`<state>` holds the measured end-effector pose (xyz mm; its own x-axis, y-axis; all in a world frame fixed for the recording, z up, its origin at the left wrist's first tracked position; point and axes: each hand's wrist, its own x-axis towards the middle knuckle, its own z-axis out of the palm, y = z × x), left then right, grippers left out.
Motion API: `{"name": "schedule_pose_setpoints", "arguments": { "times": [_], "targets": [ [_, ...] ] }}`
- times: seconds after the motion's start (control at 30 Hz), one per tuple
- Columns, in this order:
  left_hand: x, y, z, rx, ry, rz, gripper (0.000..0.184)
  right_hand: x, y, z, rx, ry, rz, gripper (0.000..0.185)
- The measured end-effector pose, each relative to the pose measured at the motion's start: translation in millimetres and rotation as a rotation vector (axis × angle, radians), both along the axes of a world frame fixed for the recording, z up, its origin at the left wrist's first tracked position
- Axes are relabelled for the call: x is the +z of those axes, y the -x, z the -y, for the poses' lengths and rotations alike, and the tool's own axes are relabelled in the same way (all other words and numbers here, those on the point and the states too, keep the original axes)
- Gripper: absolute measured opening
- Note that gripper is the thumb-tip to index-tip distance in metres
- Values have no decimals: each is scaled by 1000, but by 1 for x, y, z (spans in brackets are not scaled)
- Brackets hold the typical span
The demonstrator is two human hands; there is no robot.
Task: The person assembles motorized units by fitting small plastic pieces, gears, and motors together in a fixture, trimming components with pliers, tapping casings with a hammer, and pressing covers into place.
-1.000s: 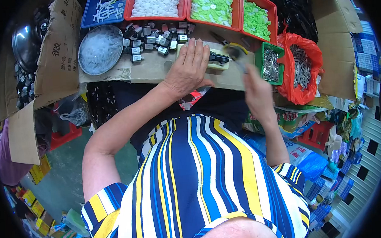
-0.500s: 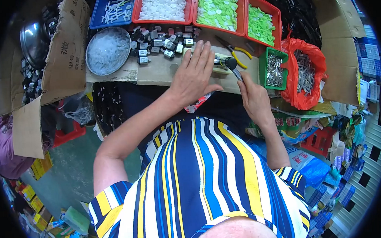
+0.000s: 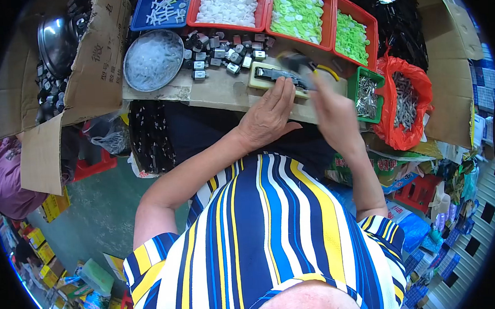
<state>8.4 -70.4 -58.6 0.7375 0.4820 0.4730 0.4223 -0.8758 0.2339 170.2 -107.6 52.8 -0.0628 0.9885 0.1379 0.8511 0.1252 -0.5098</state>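
A pale block (image 3: pixel 254 82) lies on the cardboard work surface with a long black part (image 3: pixel 271 73) set on top of it. My left hand (image 3: pixel 265 115) rests its outstretched fingertips on the near side of the black part, the thumb held apart. Blurred by motion, my right hand (image 3: pixel 334 115) grips a hammer (image 3: pixel 293 61) whose dark head is above the right end of the block. Behind the hammer are pliers with yellow handles (image 3: pixel 328 71), partly covered.
Several small motors (image 3: pixel 232 56) lie left of the block, near a bowl of clear pieces (image 3: pixel 154 60). Red trays (image 3: pixel 267 26) hold white and green parts at the back. A green tray of metal pins (image 3: pixel 368 97) and a red bag (image 3: pixel 393 137) stand on the right.
My left hand has slid back off the block's top to its near edge, uncovering the black part. The hammer has risen and blurred. The whole view has shifted slightly.
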Motion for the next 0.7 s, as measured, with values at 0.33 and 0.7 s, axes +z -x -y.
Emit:
{"name": "schedule_pose_setpoints", "arguments": {
  "times": [0.33,0.7],
  "targets": [
    [-1,2,1,2,-13,56,77,-2,2,-9,16,151,144,18],
    [11,24,-11,105,38,102,61,-14,-20,0,-51,189,195,16]
  ]
}}
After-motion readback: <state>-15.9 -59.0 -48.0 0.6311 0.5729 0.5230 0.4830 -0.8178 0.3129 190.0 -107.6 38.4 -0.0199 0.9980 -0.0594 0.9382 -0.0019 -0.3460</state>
